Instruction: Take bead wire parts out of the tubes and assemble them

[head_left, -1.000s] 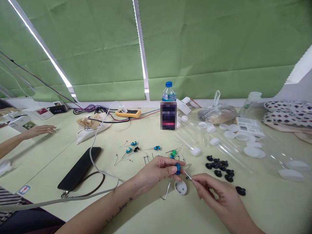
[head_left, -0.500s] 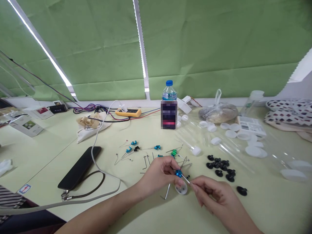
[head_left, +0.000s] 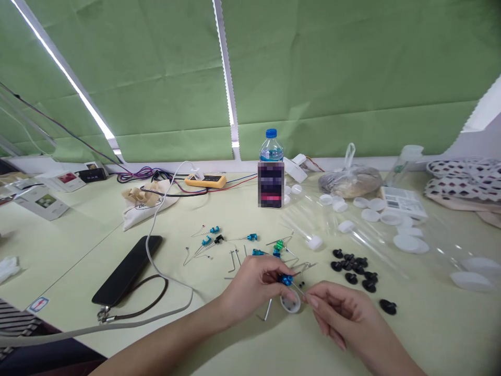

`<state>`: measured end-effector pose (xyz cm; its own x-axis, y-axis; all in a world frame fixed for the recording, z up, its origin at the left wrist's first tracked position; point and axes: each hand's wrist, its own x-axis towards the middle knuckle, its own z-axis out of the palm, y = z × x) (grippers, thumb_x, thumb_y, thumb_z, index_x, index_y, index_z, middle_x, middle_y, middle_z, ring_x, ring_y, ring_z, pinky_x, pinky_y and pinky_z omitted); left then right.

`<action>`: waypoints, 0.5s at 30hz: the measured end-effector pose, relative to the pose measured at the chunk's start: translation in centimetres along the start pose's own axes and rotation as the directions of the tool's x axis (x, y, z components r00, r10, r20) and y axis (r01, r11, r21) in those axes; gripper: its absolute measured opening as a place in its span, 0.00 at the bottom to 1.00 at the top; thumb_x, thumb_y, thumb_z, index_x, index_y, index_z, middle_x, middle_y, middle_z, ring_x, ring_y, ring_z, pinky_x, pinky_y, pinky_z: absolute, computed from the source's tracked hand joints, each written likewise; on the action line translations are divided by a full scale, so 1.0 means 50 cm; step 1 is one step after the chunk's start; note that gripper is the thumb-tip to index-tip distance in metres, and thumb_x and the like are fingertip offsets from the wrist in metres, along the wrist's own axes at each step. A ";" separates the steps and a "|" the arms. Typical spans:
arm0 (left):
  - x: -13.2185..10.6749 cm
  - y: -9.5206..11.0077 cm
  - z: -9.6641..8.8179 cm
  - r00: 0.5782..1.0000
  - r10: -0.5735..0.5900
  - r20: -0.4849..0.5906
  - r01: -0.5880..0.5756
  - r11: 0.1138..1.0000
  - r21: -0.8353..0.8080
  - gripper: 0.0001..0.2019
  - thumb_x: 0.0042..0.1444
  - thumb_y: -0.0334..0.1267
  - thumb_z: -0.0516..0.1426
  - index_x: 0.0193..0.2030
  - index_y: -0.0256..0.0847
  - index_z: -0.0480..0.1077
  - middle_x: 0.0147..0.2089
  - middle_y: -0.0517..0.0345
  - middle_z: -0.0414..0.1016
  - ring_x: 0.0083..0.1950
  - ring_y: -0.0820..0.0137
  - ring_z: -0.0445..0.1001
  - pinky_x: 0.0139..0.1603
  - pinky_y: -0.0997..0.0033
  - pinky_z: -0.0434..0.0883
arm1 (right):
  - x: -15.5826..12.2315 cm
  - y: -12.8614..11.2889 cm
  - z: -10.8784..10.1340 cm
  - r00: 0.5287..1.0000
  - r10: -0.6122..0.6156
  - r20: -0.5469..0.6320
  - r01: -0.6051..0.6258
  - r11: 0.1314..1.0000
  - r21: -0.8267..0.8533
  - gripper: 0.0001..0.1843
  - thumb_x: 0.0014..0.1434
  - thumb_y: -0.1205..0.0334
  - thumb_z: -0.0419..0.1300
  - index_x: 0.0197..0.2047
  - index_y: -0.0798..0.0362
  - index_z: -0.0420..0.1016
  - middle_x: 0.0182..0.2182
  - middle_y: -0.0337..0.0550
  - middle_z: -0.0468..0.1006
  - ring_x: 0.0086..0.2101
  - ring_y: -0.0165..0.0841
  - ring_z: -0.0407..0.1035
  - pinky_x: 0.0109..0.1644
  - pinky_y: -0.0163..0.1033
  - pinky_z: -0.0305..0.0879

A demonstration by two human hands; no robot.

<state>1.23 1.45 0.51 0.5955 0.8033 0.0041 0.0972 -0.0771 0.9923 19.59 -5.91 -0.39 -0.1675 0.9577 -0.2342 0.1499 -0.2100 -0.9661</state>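
My left hand (head_left: 254, 284) pinches a small blue metal fitting (head_left: 286, 280) just above a white round cap (head_left: 290, 303) on the table. My right hand (head_left: 344, 313) is closed on a thin metal wire pin that runs up into the blue fitting. Both hands meet near the table's front middle. More blue and green fittings with wire pins (head_left: 250, 237) lie scattered just beyond my hands.
A black phone (head_left: 127, 269) with a strap and a white cable lies at left. Black rubber pieces (head_left: 354, 269) sit to the right, with white caps (head_left: 405, 243) and clear tubes behind. A water bottle (head_left: 271, 169), a yellow meter (head_left: 205, 181) and a cloth bag stand farther back.
My hands have drifted slightly down toward the white cap with the blue fitting. Another person's hand at the far left has left the view.
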 end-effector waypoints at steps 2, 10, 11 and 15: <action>-0.001 0.002 -0.003 1.000 -0.003 0.003 0.003 1.000 -0.008 0.09 0.45 0.34 0.66 0.34 0.36 0.76 0.32 0.58 0.74 0.34 0.69 0.75 0.37 0.72 0.72 | -0.004 -0.002 0.002 1.000 -0.002 -0.005 0.002 1.000 -0.012 0.18 0.59 0.47 0.56 0.30 0.54 0.73 0.16 0.31 0.63 0.15 0.21 0.53 0.18 0.28 0.50; 0.000 -0.001 -0.009 0.977 -0.180 0.117 0.201 0.959 -0.201 0.10 0.42 0.34 0.67 0.27 0.34 0.71 0.25 0.58 0.75 0.29 0.70 0.77 0.31 0.74 0.72 | -0.019 0.004 0.009 0.992 -0.125 -0.018 0.113 0.943 -0.314 0.16 0.62 0.52 0.51 0.29 0.52 0.72 0.16 0.32 0.62 0.17 0.25 0.56 0.19 0.30 0.52; 0.001 -0.002 -0.010 0.968 -0.204 0.144 0.233 0.944 -0.232 0.11 0.41 0.34 0.68 0.26 0.34 0.70 0.25 0.58 0.75 0.28 0.70 0.77 0.31 0.74 0.72 | -0.019 0.005 0.008 0.987 -0.160 -0.019 0.143 0.923 -0.358 0.16 0.62 0.53 0.51 0.29 0.52 0.72 0.16 0.32 0.61 0.17 0.25 0.56 0.20 0.31 0.53; 0.002 -0.003 -0.011 0.950 -0.234 0.206 0.288 0.910 -0.299 0.13 0.40 0.35 0.68 0.26 0.34 0.69 0.24 0.59 0.75 0.27 0.72 0.76 0.32 0.73 0.74 | -0.013 0.005 0.004 0.984 -0.176 0.001 0.160 0.896 -0.415 0.16 0.63 0.54 0.51 0.30 0.51 0.72 0.16 0.32 0.63 0.18 0.26 0.57 0.20 0.31 0.54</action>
<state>0.84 1.89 0.45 0.7072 0.6600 -0.2534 0.0218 0.3380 0.9409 19.56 -6.64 -0.49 -0.1918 0.9796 -0.0607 0.5119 0.0471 -0.8578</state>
